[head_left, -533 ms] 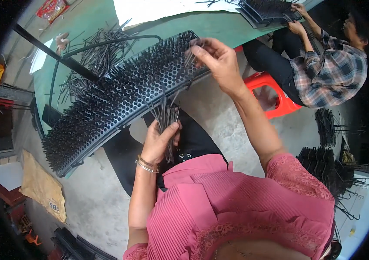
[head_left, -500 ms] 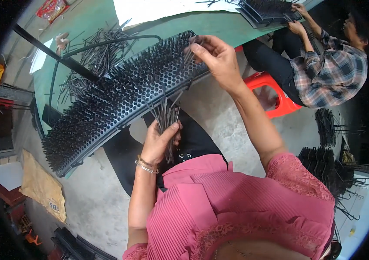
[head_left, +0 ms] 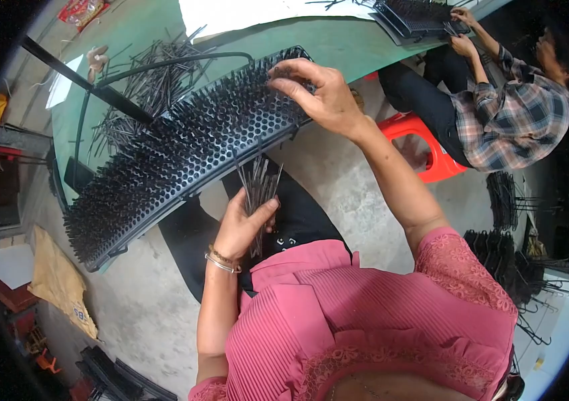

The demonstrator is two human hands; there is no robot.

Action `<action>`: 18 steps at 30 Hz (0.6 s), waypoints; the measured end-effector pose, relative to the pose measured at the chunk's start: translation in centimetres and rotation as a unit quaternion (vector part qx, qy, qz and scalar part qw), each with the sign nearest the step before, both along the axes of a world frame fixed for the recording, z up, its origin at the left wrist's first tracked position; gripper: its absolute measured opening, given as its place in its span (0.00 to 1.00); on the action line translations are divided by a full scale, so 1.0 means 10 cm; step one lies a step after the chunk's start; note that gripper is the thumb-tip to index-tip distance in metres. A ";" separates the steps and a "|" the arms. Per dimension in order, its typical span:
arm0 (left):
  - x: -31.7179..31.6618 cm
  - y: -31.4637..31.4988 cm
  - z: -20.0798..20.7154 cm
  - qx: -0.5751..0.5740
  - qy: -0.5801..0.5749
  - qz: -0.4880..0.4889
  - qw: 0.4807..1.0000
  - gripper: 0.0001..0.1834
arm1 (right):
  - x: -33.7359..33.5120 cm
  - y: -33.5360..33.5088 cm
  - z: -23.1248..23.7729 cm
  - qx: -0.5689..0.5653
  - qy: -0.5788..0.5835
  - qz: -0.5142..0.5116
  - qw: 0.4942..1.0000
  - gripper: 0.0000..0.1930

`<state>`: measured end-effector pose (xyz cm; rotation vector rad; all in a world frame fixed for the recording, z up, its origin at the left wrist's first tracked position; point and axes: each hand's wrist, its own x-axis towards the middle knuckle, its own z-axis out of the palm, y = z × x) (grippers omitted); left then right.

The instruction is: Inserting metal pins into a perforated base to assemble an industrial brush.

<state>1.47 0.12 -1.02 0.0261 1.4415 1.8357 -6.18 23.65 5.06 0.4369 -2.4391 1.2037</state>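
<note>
Two hands work at a long curved black plastic panel (head_left: 184,150) studded with upright black spikes, which slants from the near left up to the far middle, its far end leaning on the edge of the green counter (head_left: 338,43). The left hand (head_left: 244,224) is closed around a bundle of thin black metal pins (head_left: 258,190) just below the panel's near edge. The right hand (head_left: 321,93) rests on the panel's far end, fingertips pinched narrow on the spikes; whether it holds a pin cannot be told. Loose black pins (head_left: 147,87) lie scattered on the counter at far left. At far right another person in a plaid shirt (head_left: 512,120) sits on a red plastic stool (head_left: 431,147).
</note>
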 end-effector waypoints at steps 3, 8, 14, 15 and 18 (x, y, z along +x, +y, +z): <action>0.01 0.00 0.02 -0.018 0.005 -0.016 1.000 0.11 | -0.02 0.02 0.00 -0.033 0.036 -0.001 0.999 0.09; 0.02 -0.01 0.04 -0.018 0.005 -0.021 1.000 0.11 | -0.03 0.05 0.06 0.068 0.088 0.016 0.994 0.10; 0.03 -0.01 0.02 0.002 -0.001 -0.022 1.000 0.12 | -0.01 -0.01 0.00 -0.040 -0.030 0.009 0.999 0.09; 0.04 -0.01 0.04 0.004 -0.001 -0.024 1.000 0.12 | 0.00 -0.02 0.00 -0.040 -0.029 0.009 0.999 0.09; 0.06 -0.03 0.05 0.003 0.002 -0.029 1.000 0.12 | 0.06 -0.06 -0.01 -0.092 -0.039 0.012 0.995 0.09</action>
